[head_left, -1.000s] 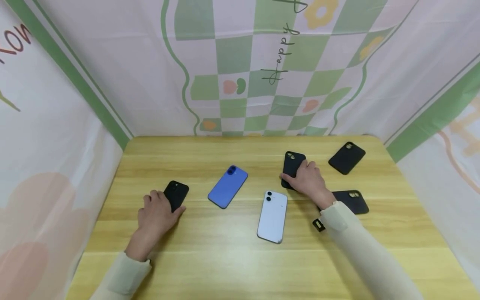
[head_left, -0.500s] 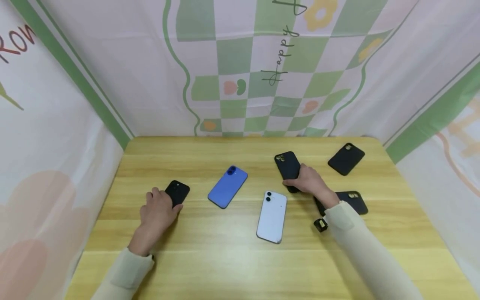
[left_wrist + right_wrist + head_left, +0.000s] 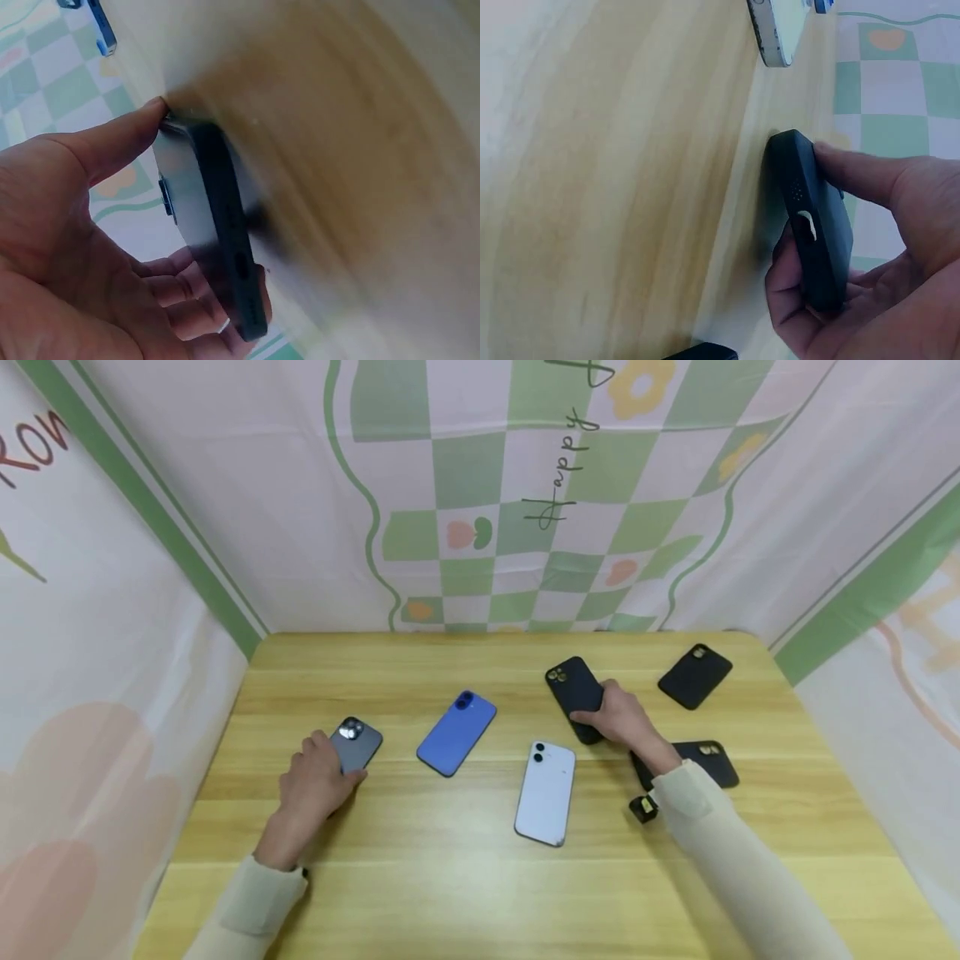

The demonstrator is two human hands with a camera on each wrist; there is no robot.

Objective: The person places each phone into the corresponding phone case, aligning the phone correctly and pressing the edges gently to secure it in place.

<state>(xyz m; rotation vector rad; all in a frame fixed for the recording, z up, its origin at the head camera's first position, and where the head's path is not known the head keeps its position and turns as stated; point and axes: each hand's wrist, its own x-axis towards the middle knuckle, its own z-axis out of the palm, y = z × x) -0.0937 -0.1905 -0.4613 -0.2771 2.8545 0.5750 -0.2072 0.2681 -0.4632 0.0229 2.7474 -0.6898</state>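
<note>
My left hand [image 3: 315, 789] grips a dark grey phone [image 3: 357, 745] across its long edges at the left of the table. In the left wrist view the phone [image 3: 229, 225] shows its bottom edge with the port, and it looks lifted, at least partly, off the wood. At the back, right of centre, my right hand [image 3: 621, 718] holds a black phone case [image 3: 576, 693] between thumb and fingers. The right wrist view shows the case's port opening and small speaker holes in its end [image 3: 804, 214]. The fingers hide parts of both objects.
A blue phone [image 3: 456, 735] and a white phone [image 3: 544, 795] lie between the hands on the wooden table [image 3: 420, 885]. One black case [image 3: 695, 677] lies at the back right; another [image 3: 708, 764] is partly under my right forearm. A patterned curtain [image 3: 300, 502] rises behind.
The grey phone has tilted in my left hand, its back catching light. My right hand has turned the black case so its camera end points further left.
</note>
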